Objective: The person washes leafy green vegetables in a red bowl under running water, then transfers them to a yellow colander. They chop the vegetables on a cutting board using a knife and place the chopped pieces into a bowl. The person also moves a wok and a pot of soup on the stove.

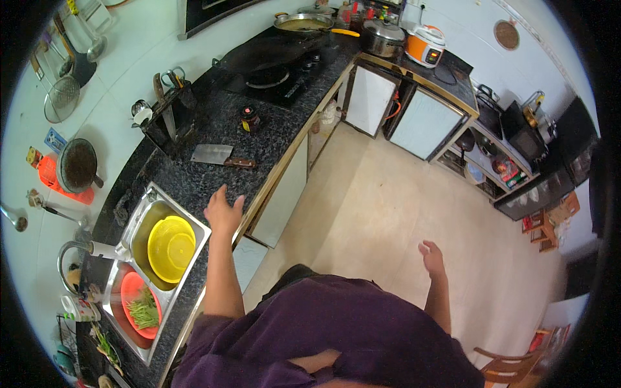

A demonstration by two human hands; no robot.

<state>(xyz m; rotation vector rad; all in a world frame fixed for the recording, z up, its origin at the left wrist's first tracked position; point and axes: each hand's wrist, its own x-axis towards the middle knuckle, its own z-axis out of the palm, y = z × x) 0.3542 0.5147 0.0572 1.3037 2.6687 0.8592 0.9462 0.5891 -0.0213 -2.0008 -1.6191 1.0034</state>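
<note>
My left hand [224,212] hovers by the counter's front edge, between the sink and a cleaver [222,155], its fingers apart and nothing held. The cleaver has a wide steel blade and a wooden handle, and lies flat on the dark stone countertop [204,130]. My right hand [432,257] hangs over the floor at my right side, empty, with fingers loosely spread. In the steel double sink [167,297], a yellow plastic basin [172,248] sits in one bowl. A red plastic basin [130,286] with green vegetables [145,310] sits in the other.
A dark-lidded jar [249,119] stands beyond the cleaver. Against the wall is a knife rack [167,119]. Farther along are a hob [267,77], a wok [304,23], a lidded pot [383,38] and an orange rice cooker [425,46]. A wooden chair [509,363] is behind right.
</note>
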